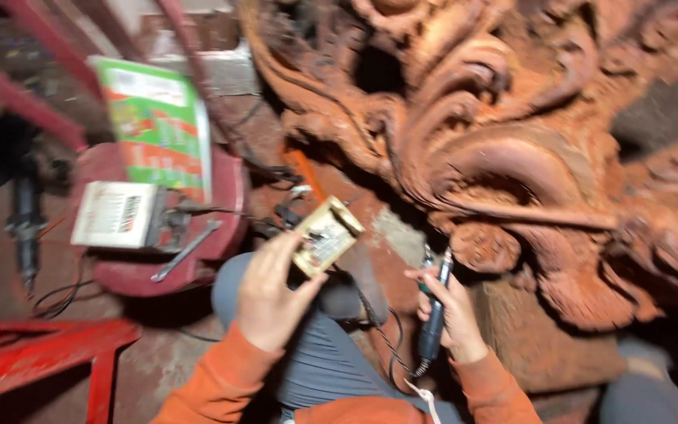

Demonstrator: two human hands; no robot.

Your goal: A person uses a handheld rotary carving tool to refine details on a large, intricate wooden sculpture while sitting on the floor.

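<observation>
Work on the reddish carved wood piece point(512, 141) looks paused: just below its scrollwork the right hand point(453, 314) is clamped on a corded rotary carving tool point(435, 310), while the left hand point(272, 294) grips a small box point(326, 234), perhaps of bits, left of the carving.

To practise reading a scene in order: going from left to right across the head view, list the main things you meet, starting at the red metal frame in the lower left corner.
Red metal frame → white box on the red stool → left hand holding a small yellowish box → right hand gripping a dark pen-shaped rotary tool → reddish-brown carved wood.
</observation>
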